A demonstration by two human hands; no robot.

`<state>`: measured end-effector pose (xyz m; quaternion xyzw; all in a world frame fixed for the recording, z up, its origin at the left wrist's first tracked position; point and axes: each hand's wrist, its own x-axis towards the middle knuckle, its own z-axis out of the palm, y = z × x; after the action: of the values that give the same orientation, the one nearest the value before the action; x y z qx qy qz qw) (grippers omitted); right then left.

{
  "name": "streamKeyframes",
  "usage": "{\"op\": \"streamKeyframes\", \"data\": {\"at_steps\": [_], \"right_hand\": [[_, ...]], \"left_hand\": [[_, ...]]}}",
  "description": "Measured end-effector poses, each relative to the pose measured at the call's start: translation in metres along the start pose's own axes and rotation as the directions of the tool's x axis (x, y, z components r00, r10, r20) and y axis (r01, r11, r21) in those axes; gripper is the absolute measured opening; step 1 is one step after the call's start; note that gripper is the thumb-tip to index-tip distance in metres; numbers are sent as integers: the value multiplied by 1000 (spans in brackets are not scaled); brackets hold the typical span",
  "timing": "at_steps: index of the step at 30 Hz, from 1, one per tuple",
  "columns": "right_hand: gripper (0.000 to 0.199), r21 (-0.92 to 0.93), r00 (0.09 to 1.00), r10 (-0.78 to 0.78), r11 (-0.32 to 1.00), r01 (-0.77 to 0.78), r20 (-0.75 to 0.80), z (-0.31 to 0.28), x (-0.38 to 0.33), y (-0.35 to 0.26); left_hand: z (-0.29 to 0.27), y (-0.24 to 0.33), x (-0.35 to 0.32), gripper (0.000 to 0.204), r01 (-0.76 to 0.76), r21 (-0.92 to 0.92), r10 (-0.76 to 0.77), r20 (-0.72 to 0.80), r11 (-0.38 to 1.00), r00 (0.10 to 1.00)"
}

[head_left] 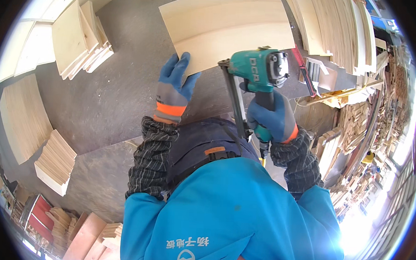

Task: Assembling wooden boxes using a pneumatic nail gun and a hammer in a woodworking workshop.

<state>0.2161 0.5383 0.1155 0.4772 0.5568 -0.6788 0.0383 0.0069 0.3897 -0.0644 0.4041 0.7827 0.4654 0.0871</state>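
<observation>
A teal nail gun [254, 69] with a dark slanted magazine is gripped by its handle in my gloved right hand [274, 115]. Its head hangs over the near right part of a pale wooden panel [226, 26] on the dark worktable [112, 88]. My gloved left hand [176, 80] has its fingers spread, their tips at the panel's near left corner. Where the nail gun's nose points, and whether it touches the panel, I cannot tell. Both gloves are blue and grey with orange cuffs.
Stacked wooden boards [79, 40] stand at the far left, with more piles [25, 117] nearer. A long row of panels [333, 28] lines the far right. A red-handled tool [303, 69] lies by the table's right side. Scrap wood [356, 132] is heaped beyond it.
</observation>
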Motion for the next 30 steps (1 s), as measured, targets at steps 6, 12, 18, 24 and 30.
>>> {"op": "streamKeyframes", "data": {"at_steps": [6, 12, 18, 24, 30], "right_hand": [[40, -80, 997, 69, 995, -67, 24, 22, 8, -2], [39, -104, 999, 48, 993, -49, -5, 32, 7, -6], [39, -118, 999, 44, 992, -45, -15, 36, 2, -7], [39, -132, 999, 34, 991, -36, -24, 37, 3, -3], [42, -139, 999, 25, 990, -29, -31, 39, 2, 2]], "left_hand": [[-1, -1, -1, 54, -13, -66, 11, -32, 998, 999], [-1, -2, -1, 52, 8, -87, -9, -17, 996, 1000], [-6, 2, 0, 53, 20, -100, -21, -4, 995, 1000], [-8, 2, 1, 55, 50, -96, -49, 13, 994, 999], [-9, 4, 1, 54, 36, -94, -35, 14, 995, 999]]}}
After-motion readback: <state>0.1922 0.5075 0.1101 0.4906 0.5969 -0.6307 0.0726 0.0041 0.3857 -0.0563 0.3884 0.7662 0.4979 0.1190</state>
